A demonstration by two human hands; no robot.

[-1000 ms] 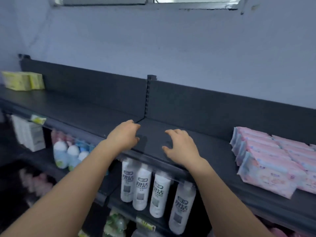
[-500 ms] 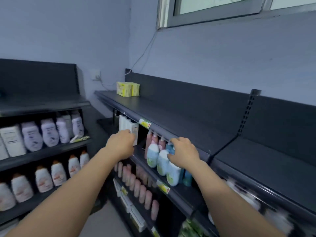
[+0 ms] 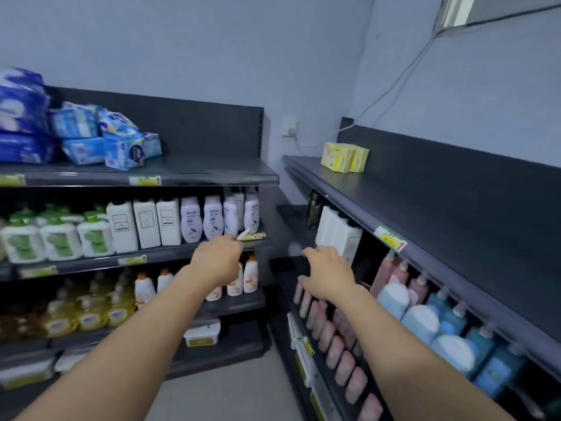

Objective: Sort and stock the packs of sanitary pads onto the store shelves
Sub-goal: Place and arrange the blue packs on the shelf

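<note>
Several blue packs of sanitary pads (image 3: 76, 133) lie heaped at the left end of the top shelf (image 3: 212, 174) of the left rack. Two yellow packs (image 3: 344, 156) stand on the top shelf (image 3: 425, 202) of the right rack, near the corner. My left hand (image 3: 217, 258) and my right hand (image 3: 326, 275) are stretched out in mid-air in front of the corner, below both top shelves. Their fingers hang loosely curled and hold nothing. The blue packs are up and to the left of my left hand.
Lower shelves of the left rack carry green, white and lilac bottles (image 3: 188, 220), with yellow and orange ones below. The right rack holds white cartons (image 3: 337, 235), pink tubes and blue bottles (image 3: 440, 317). A wall socket (image 3: 288, 126) with a cable sits in the corner. Grey floor (image 3: 230, 390) lies between the racks.
The view has swung left from the right rack to the corner, bringing the left rack and its blue packs into sight. Both hands stay outstretched and hold nothing.
</note>
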